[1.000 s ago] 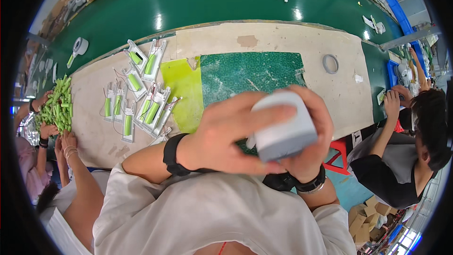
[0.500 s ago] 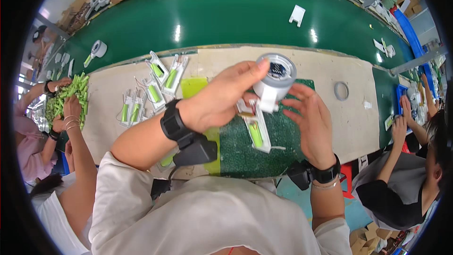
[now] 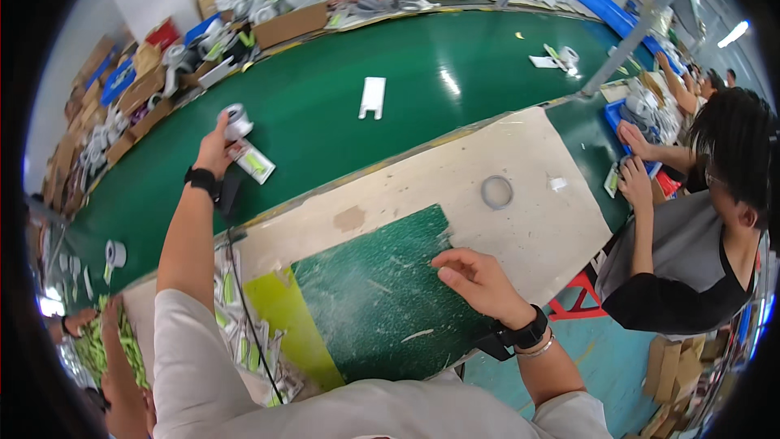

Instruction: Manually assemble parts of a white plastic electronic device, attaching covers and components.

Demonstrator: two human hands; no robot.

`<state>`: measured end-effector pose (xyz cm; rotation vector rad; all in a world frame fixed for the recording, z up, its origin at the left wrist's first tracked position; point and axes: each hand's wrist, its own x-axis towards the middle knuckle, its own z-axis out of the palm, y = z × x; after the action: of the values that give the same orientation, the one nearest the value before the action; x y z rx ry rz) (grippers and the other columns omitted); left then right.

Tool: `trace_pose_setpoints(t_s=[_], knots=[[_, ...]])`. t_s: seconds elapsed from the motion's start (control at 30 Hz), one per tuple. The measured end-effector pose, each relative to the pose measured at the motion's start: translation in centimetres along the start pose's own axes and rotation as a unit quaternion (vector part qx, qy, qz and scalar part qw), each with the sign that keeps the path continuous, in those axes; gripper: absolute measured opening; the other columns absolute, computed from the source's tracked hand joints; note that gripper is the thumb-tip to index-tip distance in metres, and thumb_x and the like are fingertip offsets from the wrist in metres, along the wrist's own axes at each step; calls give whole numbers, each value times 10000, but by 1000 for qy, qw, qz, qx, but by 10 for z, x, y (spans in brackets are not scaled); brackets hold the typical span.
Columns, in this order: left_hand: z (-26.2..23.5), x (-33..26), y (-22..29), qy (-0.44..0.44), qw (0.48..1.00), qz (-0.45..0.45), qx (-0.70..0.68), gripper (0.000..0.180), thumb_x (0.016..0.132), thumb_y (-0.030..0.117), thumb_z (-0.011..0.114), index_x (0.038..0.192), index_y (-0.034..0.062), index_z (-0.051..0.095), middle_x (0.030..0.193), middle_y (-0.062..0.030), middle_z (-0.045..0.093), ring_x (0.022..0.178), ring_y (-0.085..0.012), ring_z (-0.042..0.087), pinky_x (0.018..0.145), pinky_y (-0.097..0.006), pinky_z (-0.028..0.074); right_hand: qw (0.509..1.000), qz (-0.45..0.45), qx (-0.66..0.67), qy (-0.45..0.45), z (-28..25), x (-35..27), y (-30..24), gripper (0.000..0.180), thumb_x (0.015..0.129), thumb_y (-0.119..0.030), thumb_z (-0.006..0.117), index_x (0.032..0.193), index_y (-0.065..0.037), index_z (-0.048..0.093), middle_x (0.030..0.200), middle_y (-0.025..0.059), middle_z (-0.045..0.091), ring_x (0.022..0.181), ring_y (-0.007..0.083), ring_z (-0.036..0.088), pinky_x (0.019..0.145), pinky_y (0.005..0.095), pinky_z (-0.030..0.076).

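Out over the green belt at the far left, my left hand (image 3: pixel 214 149) is closed round a white round device housing (image 3: pixel 236 123) with a grey rim. A white handle piece with a green battery cell (image 3: pixel 254 162) hangs just beside it, apparently joined to the housing. My right hand (image 3: pixel 479 280) hovers at the right edge of the green cutting mat (image 3: pixel 382 293), its fingers loosely bent and apart, holding nothing. A grey ring (image 3: pixel 496 192) lies on the beige board beyond the right hand.
A white flat cover (image 3: pixel 372 98) lies on the green belt (image 3: pixel 317 122). White handle shells with green cells (image 3: pixel 244 333) sit by my left arm. Co-workers sit at both sides; one (image 3: pixel 682 244) works at a blue bin on the right. Boxes of parts (image 3: pixel 291 26) line the far side.
My left hand has carried the housing and battery handle from above the mat out to the far left over the belt. My right hand has come away from it, and the view has turned.
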<state>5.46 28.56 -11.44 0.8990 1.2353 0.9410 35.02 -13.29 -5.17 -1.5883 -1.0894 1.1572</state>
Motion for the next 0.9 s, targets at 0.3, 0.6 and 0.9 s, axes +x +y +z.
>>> trace_pose_setpoints(t_s=[0.3,0.6,0.9], knots=[[60,-104,39,-100,871,245,414,411,850,302,561,1101,-22,541,922,-155,605,879,-201,581,777,-314,441,983,-97,-153,-3,-12,-2,-2,241,819,-227,609,946,-24,589,868,126,603,763,232,605,661,324,478],[75,-216,-20,-345,533,396,663,791,640,430,724,1221,-17,427,1237,-230,457,1113,-367,470,927,-374,400,918,-140,-360,-84,12,3,24,260,787,-312,596,691,-79,531,680,71,583,663,278,577,560,393,436],[79,-215,-30,-328,511,393,690,882,566,474,741,1229,-15,426,1264,-233,435,1120,-347,474,928,-362,401,905,-122,-401,-76,16,7,23,281,757,-362,620,663,-107,545,634,56,594,612,274,585,519,396,426]])
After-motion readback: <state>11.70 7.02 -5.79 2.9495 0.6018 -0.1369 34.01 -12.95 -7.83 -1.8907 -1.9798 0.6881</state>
